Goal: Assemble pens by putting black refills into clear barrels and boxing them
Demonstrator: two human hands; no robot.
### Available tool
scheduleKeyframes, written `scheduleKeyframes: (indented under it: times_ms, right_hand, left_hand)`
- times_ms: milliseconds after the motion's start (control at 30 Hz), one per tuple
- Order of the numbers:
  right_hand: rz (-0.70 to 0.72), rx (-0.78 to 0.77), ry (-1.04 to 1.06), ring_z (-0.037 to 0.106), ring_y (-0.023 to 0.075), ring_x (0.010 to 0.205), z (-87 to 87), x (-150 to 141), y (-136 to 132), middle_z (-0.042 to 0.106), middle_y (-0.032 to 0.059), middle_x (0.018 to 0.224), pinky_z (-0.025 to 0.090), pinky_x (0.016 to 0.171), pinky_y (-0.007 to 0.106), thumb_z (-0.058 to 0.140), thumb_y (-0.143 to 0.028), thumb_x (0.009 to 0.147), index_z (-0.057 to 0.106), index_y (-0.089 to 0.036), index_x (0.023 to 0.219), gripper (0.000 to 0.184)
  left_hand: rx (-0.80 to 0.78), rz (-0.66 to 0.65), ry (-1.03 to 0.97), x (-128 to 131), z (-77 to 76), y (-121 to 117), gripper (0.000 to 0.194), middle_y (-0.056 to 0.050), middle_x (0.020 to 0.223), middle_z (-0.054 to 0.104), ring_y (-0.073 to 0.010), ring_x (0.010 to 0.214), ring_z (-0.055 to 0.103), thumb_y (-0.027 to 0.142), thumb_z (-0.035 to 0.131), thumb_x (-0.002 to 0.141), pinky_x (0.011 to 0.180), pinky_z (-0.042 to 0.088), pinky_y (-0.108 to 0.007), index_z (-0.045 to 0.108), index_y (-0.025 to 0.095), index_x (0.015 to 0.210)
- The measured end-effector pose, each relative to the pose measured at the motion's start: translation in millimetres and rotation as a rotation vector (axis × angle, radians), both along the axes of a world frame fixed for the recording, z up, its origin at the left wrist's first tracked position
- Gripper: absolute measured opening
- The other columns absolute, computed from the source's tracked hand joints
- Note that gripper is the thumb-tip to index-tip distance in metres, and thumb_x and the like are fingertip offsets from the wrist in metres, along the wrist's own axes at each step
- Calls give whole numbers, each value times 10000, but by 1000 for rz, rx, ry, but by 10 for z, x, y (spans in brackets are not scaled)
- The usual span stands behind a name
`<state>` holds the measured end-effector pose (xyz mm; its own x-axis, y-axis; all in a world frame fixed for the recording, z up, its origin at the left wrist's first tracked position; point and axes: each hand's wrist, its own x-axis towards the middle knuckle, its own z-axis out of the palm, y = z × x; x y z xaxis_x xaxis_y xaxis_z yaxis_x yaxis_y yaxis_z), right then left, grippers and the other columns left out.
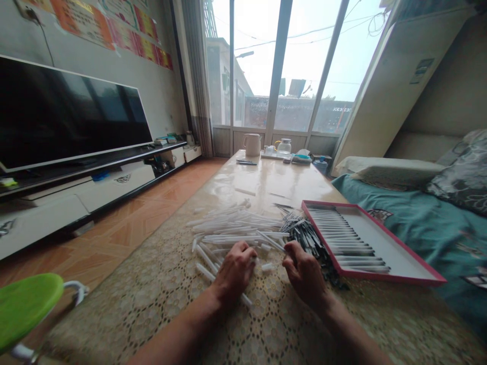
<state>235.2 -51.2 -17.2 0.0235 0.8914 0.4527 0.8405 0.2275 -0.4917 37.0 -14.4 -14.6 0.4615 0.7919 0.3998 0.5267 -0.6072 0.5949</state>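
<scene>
My left hand rests knuckles up on the lace-covered table, fingers curled over the near end of a pile of white pen barrels. My right hand is beside it, fingers bent and pinching a thin white barrel that slants up to the left. A heap of dark pen refills lies just right of that hand. Beyond it sits a red-rimmed shallow box with a row of assembled pens laid side by side.
At the table's far end stand a white jug, a glass pot and small items. A TV on a low cabinet runs along the left wall. A green stool is near left; a teal-covered bed on the right.
</scene>
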Motion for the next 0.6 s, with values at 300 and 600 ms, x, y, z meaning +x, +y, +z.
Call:
scheduleKeyframes:
  times_ms: [300, 600]
  right_hand:
    - [92, 97, -31, 538, 134, 577, 69, -71, -71, 579, -5, 676, 345, 572, 227, 393, -182, 832, 538, -189, 892, 156]
    - [128, 82, -80, 535, 123, 601, 112, -93, -100, 583, 18, 716, 349, 595, 219, 429, -198, 853, 575, -168, 863, 149]
  left_hand:
    - [-607, 83, -905, -85, 126, 124, 230, 21, 674, 598, -106, 609, 570, 270, 677, 715, 602, 463, -213, 597, 170, 906]
    - [-847, 100, -1104, -87, 132, 118, 279, 7, 683, 652, -79, 569, 591, 309, 775, 621, 559, 496, -170, 655, 147, 813]
